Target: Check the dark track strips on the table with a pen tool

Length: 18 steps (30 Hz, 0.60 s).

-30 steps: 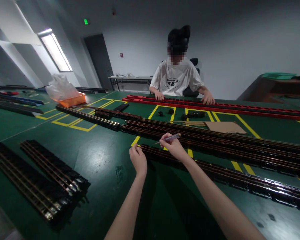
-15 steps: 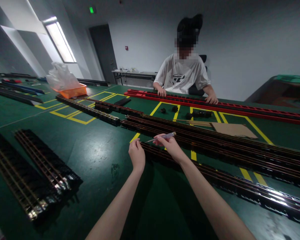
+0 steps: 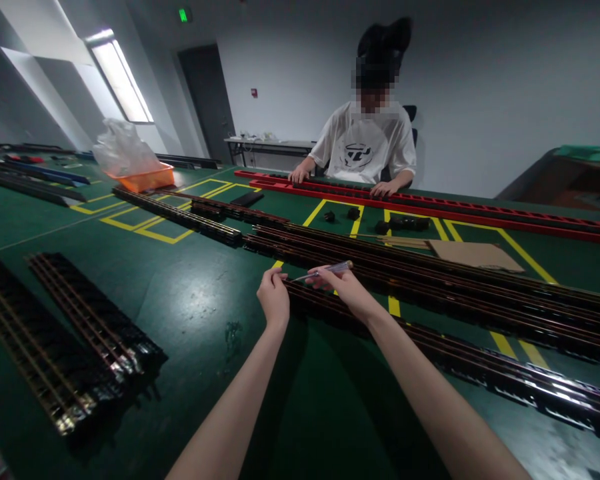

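In my right hand (image 3: 337, 280) is a screwdriver (image 3: 341, 267) with a clear handle, its thin shaft slanting down to the left. The shaft's end lies close to the fingers of my left hand (image 3: 274, 293). Those fingers are closed at the left end of a long black rail (image 3: 460, 350) with copper-coloured strips; whether they pinch the rail or a small part is hidden. Behind this rail, further long black rails (image 3: 405, 273) lie side by side.
Two shorter black rails (image 3: 90, 307) rest at the left. An orange bin (image 3: 145, 179) with a plastic bag stands farther back. Cardboard (image 3: 475, 256) and small black parts (image 3: 405, 223) lie beyond the rails. Opposite, a person (image 3: 365, 147) touches a red rail (image 3: 480, 217).
The person opposite has shifted both hands to the left along the red rails. My hands stay nearly in place, the screwdriver still by my left fingers. The view has shifted slightly.
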Each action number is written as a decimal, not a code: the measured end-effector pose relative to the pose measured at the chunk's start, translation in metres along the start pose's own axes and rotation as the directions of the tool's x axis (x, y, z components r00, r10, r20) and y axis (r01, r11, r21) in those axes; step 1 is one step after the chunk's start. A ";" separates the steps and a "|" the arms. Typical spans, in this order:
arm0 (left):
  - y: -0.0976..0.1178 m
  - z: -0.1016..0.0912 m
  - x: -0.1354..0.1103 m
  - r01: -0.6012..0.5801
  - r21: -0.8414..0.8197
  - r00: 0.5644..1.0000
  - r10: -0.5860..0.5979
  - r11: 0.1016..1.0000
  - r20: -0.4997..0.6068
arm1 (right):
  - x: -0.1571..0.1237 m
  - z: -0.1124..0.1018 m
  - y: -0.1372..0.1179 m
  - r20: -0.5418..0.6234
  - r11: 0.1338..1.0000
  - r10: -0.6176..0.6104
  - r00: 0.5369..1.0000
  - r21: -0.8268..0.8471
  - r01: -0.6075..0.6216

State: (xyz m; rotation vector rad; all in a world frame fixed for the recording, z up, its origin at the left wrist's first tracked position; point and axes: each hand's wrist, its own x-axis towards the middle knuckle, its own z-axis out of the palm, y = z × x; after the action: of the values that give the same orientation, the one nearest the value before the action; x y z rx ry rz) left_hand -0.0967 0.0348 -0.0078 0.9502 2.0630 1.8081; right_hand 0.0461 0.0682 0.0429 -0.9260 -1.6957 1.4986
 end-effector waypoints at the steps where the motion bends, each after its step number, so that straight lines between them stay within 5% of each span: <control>1: 0.000 0.000 0.000 0.001 -0.001 1.000 -0.001 1.000 0.000 | 0.000 0.000 0.000 0.001 1.000 -0.005 1.000 0.004 0.005; 18: 0.006 -0.002 -0.002 -0.011 0.030 1.000 0.011 1.000 0.002 | 0.004 -0.002 0.008 -0.097 0.998 -0.065 0.993 0.009 0.066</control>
State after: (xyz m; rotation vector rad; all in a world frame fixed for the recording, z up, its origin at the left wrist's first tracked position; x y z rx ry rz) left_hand -0.0945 0.0327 -0.0025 0.9721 2.0930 1.7857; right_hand 0.0462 0.0738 0.0356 -0.9130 -1.6303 1.3977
